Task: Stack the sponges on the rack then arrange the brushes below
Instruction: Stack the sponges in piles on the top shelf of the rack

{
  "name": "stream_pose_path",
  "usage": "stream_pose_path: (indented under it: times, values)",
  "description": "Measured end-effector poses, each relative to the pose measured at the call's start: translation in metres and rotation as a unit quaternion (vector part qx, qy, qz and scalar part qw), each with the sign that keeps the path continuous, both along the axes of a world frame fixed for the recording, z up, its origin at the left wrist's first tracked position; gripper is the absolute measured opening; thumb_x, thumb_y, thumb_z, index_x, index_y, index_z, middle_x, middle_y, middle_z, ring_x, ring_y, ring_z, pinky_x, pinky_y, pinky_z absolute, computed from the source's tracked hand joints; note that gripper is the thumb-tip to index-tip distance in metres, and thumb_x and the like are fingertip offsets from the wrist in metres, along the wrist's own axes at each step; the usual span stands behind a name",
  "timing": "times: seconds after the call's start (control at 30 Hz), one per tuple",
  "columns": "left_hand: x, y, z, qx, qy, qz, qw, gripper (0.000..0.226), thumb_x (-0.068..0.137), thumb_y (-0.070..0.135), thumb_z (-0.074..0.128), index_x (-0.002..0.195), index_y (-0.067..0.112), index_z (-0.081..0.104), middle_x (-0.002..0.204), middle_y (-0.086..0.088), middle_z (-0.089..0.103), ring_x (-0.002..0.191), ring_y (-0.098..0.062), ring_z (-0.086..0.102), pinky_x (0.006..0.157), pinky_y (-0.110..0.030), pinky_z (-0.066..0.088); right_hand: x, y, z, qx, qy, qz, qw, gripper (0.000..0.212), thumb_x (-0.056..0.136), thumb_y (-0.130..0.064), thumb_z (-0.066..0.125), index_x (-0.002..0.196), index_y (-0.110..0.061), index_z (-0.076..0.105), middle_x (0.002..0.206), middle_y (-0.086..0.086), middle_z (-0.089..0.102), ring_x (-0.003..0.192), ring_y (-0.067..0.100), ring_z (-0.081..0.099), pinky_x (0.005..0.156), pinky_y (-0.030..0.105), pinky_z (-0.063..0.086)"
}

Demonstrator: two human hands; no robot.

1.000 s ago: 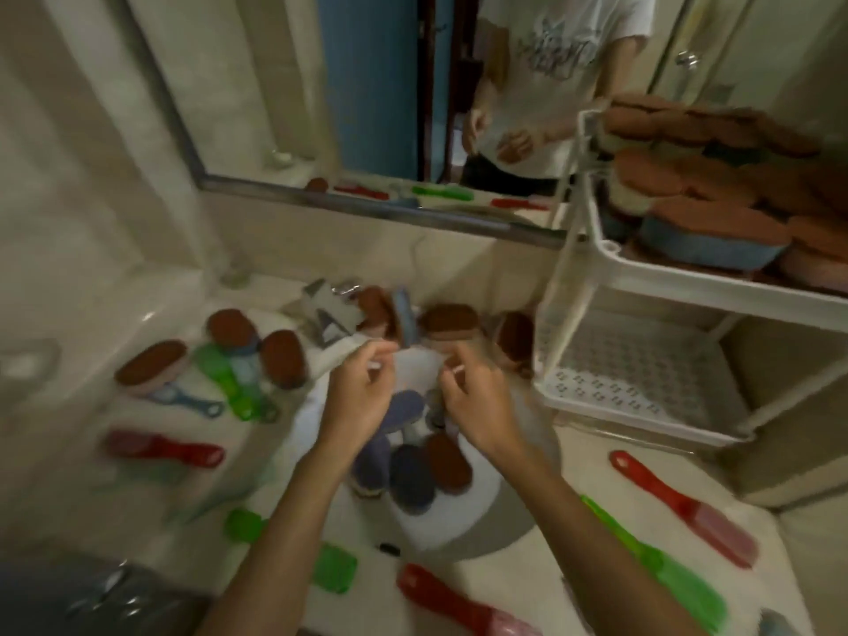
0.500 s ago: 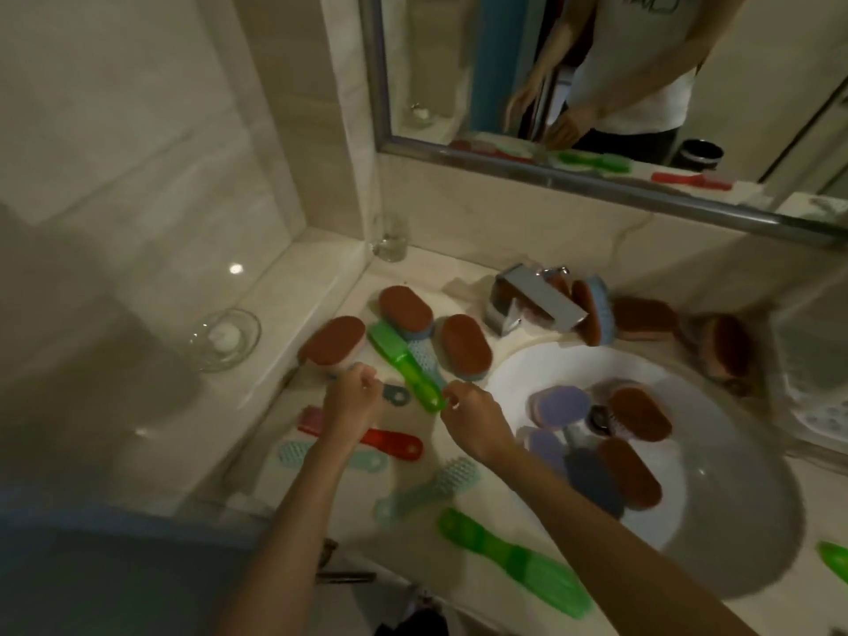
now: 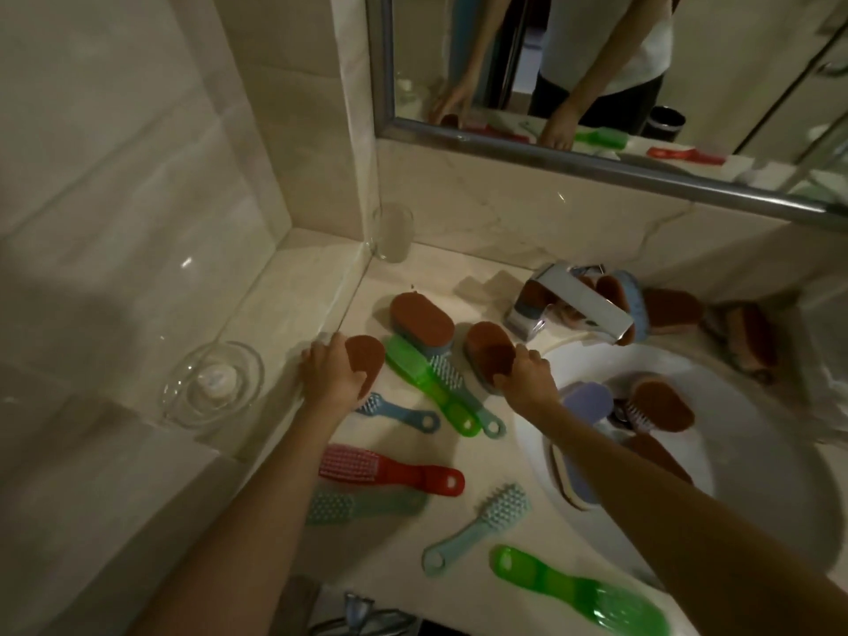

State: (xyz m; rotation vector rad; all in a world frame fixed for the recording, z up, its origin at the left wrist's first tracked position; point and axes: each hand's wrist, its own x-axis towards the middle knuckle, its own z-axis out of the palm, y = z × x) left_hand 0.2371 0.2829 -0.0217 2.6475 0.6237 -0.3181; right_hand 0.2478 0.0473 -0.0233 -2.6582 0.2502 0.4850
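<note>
My left hand (image 3: pixel 331 370) grips a brown-topped sponge (image 3: pixel 368 360) at the counter's left edge. My right hand (image 3: pixel 525 374) grips another brown-topped sponge (image 3: pixel 487 348) beside the sink rim. A third sponge (image 3: pixel 422 319) lies between them, further back. Several more sponges sit in the sink (image 3: pixel 752 433) and behind the tap (image 3: pixel 573 305). Brushes lie scattered on the counter: a green one (image 3: pixel 426 383), a blue one (image 3: pixel 399 413), a red one (image 3: pixel 390 470), two teal ones (image 3: pixel 477 521), and a green one (image 3: pixel 583 589) near the front. The rack is out of view.
A glass dish (image 3: pixel 213 383) sits on the raised ledge at left. A clear tumbler (image 3: pixel 392 231) stands in the back corner. A mirror (image 3: pixel 596 62) above the backsplash reflects a person's arms and torso.
The view swung left, away from the rack. Both hands moved forward from above the brushes and each now grips a sponge on the counter.
</note>
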Motion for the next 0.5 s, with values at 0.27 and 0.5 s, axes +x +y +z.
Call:
stream_pose_path:
  times: [0.27, 0.5]
  values:
    - [0.003, -0.009, -0.01, -0.036, -0.019, 0.061, 0.997, 0.056, 0.075, 0.023, 0.073, 0.125, 0.011, 0.049, 0.133, -0.015, 0.036, 0.124, -0.035, 0.039, 0.099, -0.047, 0.041, 0.018, 0.004, -0.007, 0.048, 0.028, -0.108, 0.993, 0.061, 0.079, -0.025, 0.072, 0.127, -0.005, 0.041, 0.127, 0.015, 0.045, 0.119, 0.031, 0.043, 0.096, 0.039, 0.044]
    - [-0.004, -0.029, 0.001, -0.098, -0.103, 0.11, 0.984, 0.042, 0.082, 0.012, 0.063, 0.116, 0.004, 0.039, 0.123, -0.019, 0.051, 0.111, -0.036, 0.054, 0.086, -0.044, 0.048, 0.004, 0.006, -0.001, 0.151, -0.023, -0.136, 0.979, 0.036, 0.082, -0.011, 0.065, 0.108, -0.012, 0.04, 0.111, 0.012, 0.058, 0.093, 0.023, 0.057, 0.081, 0.033, 0.051]
